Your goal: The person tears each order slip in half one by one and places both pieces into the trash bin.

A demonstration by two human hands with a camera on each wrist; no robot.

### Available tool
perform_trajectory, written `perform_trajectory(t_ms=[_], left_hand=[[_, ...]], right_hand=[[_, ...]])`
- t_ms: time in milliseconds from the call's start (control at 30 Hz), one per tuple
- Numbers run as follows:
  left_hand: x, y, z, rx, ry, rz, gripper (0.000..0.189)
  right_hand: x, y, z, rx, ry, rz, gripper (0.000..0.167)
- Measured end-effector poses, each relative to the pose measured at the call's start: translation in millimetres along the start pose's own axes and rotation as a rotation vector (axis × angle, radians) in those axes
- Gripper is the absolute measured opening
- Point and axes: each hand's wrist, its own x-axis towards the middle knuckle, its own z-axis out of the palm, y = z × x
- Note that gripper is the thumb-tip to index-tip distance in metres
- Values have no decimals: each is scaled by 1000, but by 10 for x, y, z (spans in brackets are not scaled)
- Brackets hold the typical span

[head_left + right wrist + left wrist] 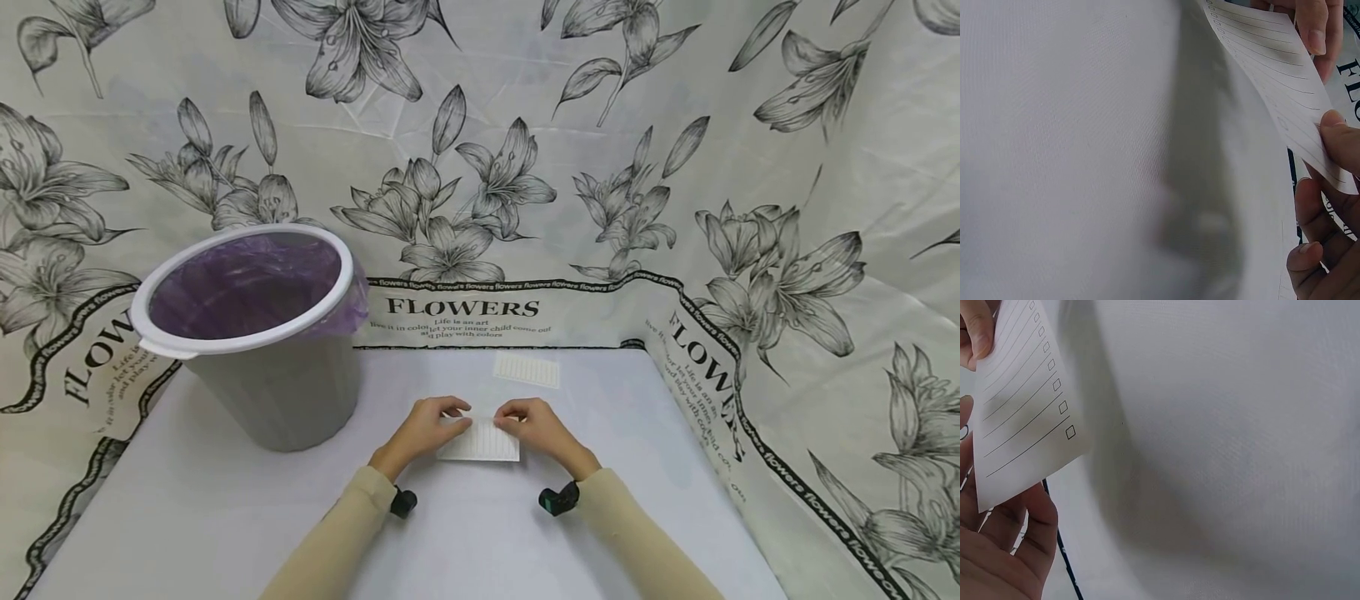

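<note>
A small white sheet of lined paper (483, 446) with a column of little checkboxes is held up above the table, tilted and slightly bowed. My right hand (528, 421) pinches its far right corner, thumb (1338, 140) on the printed face and fingers behind. At the other end is my left hand (427, 425), its fingers (1038, 512) loosely bent behind the sheet. The left thumb (965, 411) stands off the paper's edge, apart from the index finger. A second lined sheet (527, 370) lies flat on the table beyond the hands.
A grey bin (281, 400) with a white rim and purple liner stands at the left on the white-covered table (465, 550). Flower-printed cloth (495, 225) walls the back and both sides. Each wrist wears a black camera (559, 498).
</note>
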Motion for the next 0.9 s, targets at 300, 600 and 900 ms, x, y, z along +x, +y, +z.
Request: perform_trajectory(t_ms=[300, 600, 900], left_hand=[[-41, -5, -2, 37, 8, 35, 13], [-83, -15, -4, 48, 26, 29, 13], [-191, -29, -49, 30, 70, 10, 13]], right_hand=[[-7, -43, 40, 11, -9, 9, 11], [-3, -64, 82, 32, -10, 6, 11], [14, -101, 158, 52, 6, -2, 8]])
